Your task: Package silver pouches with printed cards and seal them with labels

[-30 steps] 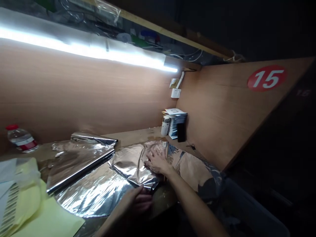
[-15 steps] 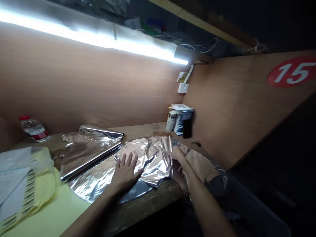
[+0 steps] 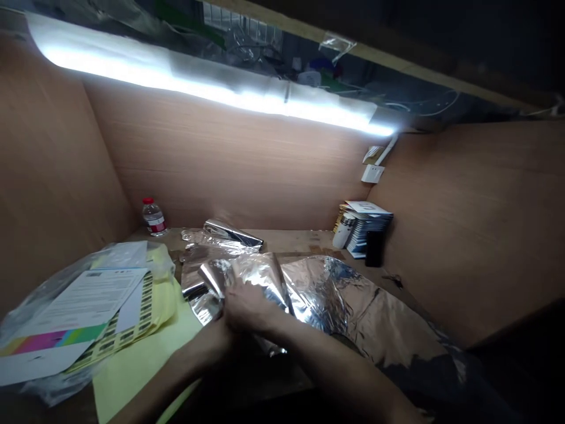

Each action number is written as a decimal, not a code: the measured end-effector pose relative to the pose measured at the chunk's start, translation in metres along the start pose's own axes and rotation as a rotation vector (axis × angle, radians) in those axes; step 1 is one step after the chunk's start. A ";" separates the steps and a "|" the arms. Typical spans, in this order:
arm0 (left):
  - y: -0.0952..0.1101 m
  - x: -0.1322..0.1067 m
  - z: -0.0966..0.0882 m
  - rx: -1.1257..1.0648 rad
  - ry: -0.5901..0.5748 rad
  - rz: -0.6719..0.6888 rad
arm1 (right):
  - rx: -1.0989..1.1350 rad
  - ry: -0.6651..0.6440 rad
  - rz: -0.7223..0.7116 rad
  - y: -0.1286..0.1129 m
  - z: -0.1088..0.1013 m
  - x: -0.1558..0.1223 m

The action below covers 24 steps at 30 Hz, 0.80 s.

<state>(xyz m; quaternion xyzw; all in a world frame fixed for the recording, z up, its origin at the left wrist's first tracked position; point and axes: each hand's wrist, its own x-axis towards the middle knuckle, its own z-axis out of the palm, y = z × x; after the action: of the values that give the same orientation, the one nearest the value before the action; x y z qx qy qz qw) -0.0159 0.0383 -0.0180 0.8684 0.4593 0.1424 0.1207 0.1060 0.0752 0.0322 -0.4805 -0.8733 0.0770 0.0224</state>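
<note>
Foil: a crumpled silver foil sheet [image 3: 320,294] lies across the front of the surface [image 3: 300,240], with creases and bright, mirror-like patches; its left end is folded up and bunched.

Hands: the right hand [image 3: 247,309] is curled closed on the foil's folded part. The left hand [image 3: 207,337] sits just beside it at the sheet's near edge, too shadowed to tell whether open or gripping.

Change from 0.5 s ago: the left hand no longer lies open and flat on the foil. Both hands are now together at the left end, and the view has turned left (the same surface, seen more squarely).

Around: a second foil piece [image 3: 225,235] lies just behind the sheet. A plastic packet [image 3: 83,306] with a printed sheet and barcode labels rests to the left on yellow paper [image 3: 141,365]. A water bottle [image 3: 153,217] stands at the back, and a stack of booklets [image 3: 366,232] stands back right.

Obstruction: the forearms hide the sheet's near edge.
</note>
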 end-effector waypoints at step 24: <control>-0.011 0.026 -0.034 -0.064 0.594 -0.317 | 1.400 0.223 0.285 0.031 -0.135 0.075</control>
<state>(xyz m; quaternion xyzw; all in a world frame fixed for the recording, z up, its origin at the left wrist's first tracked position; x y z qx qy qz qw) -0.0222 0.0688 0.0132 0.7026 0.5990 0.3831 0.0292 0.1071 0.1704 0.1580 -0.4676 -0.5405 0.5710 0.4039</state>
